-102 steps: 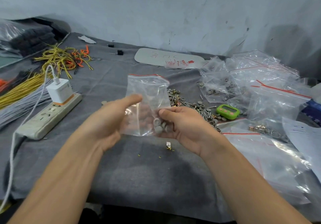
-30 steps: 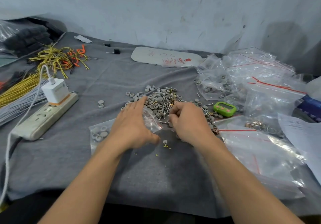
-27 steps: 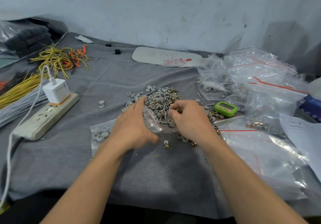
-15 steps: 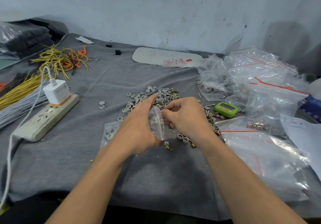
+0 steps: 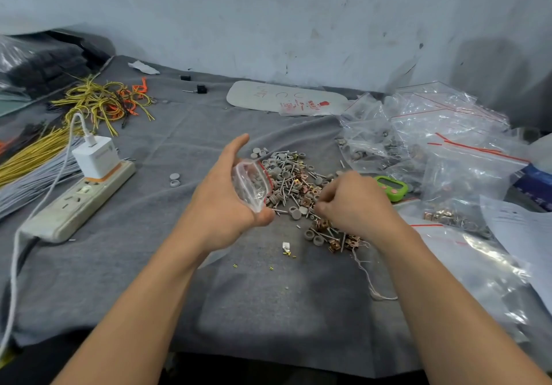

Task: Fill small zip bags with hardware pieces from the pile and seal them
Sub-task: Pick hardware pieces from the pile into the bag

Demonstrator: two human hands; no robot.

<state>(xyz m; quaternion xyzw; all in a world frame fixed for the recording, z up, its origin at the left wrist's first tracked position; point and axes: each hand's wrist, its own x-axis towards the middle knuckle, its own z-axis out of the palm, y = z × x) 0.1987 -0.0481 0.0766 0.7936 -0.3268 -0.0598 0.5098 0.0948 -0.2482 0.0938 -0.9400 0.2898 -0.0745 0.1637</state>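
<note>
Grey cloth (image 5: 89, 265) covers the worktop, w/ a scuffed pale wall behind. At the far-left corner sits dark bagged stuff, too blurred to say what. Yellow wires (image 5: 98, 101) tangle w/ orange bits near the left edge; more yellow and grey strands are cut off by the frame. The power strip (image 5: 80, 199) lies near the left edge w/ a white charger (image 5: 95, 157) plugged in, and its cable runs off at bottom left. Two grey caps (image 5: 174, 179) sit alone between the strip and my left hand.

My left hand (image 5: 221, 202) grips the zip bag (image 5: 252, 184), held up approx mid-worktop. The thumb is at the lower corner, the index finger straight up, and the other fingers are hidden behind the plastic. The red-striped mouth gapes toward the pile. There are a few grey caps inside, count unclear.

The hardware pile (image 5: 291, 178) is just right of the bag: grey caps, screws and copper-coloured clips, all mixed. My right hand (image 5: 355, 202) is on the pile's right side, fingers curled, tips down among the pieces. My knuckles hide whether they pinch anything, so I can't tell. The green timer (image 5: 391, 186) is part-covered behind that hand.

Clear bags (image 5: 433, 134) are heaped toward the far-right corner, contents hard to read thru the glare. A paper sheet (image 5: 519, 235) is cut off at the right edge.
</note>
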